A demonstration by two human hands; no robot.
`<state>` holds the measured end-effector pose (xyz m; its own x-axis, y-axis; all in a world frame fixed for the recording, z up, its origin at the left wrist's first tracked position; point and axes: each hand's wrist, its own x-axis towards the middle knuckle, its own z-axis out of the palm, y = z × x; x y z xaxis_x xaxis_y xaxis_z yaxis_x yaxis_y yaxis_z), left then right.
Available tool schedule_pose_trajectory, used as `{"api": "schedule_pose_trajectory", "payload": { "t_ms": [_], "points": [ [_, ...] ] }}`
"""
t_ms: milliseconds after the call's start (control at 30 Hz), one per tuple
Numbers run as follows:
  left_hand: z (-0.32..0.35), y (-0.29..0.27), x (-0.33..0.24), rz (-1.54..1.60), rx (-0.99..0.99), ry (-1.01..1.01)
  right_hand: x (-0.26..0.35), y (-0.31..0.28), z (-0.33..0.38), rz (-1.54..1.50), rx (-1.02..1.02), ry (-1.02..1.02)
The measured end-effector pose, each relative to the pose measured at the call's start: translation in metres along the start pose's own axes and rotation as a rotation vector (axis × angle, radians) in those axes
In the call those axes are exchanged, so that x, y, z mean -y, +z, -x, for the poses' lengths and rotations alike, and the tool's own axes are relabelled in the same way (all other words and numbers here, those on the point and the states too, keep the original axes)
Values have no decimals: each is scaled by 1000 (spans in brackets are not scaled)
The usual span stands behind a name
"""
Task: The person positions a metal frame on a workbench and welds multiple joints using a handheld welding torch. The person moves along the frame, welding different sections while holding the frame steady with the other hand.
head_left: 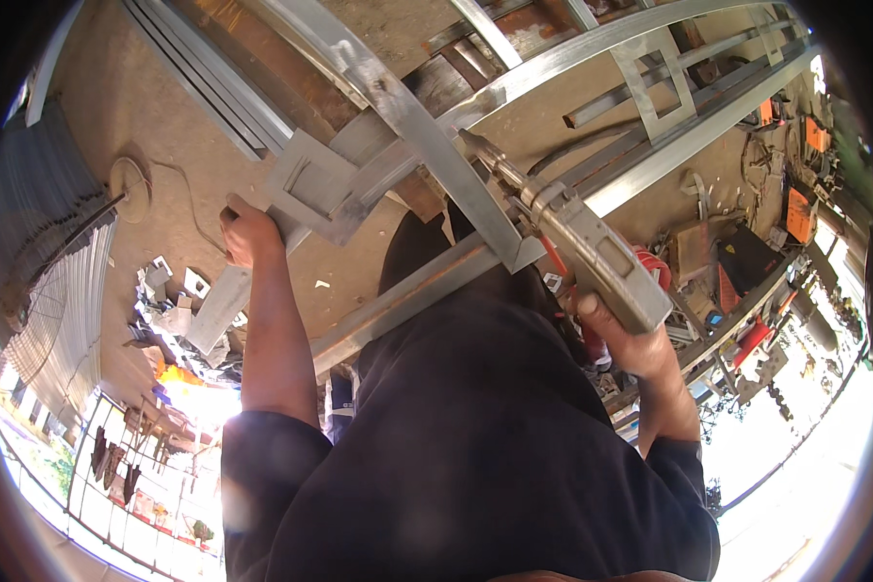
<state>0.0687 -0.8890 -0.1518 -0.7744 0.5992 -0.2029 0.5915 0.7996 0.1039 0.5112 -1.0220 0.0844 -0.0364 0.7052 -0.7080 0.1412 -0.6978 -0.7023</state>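
My right hand (623, 338) is wrapped round the rear of a long grey power tool (592, 247) shaped like a drill. The tool's narrow nose points up and left, close to a slanting steel bar (422, 136). At the left, my left hand (251, 233) is closed at the edge of a steel tube (221, 306); its fingertips are partly hidden. Beside that hand, a flat steel plate with a square cutout (310, 184) lies against the metalwork. In front of my body, another steel tube (407, 296) runs crosswise and meets the slanting bar's lower end.
A long steel frame (650, 175) with a second cutout plate (656, 82) extends far right. Several steel lengths (209, 73) lie far left. A round-based stand (131, 189), metal offcuts (179, 301) and corrugated sheeting (39, 194) are at left. Tools crowd a rack (737, 320) at right.
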Motion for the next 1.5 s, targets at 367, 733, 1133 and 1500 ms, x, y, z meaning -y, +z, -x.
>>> {"api": "schedule_pose_trajectory", "payload": {
  "t_ms": [367, 733, 1133, 1500],
  "points": [
    [2, -2, -7, -26, 15, -32, -11, -36, -54, -134, 132, -55],
    [1, -2, -5, -49, 50, -23, -18, -46, -59, -122, 163, -39],
    [2, -2, -6, -77, 14, -25, -14, -48, -63, -78, 182, -43],
    [5, -3, -8, -74, 5, -23, -18, -47, -58, -105, 168, -21]
  ]
}}
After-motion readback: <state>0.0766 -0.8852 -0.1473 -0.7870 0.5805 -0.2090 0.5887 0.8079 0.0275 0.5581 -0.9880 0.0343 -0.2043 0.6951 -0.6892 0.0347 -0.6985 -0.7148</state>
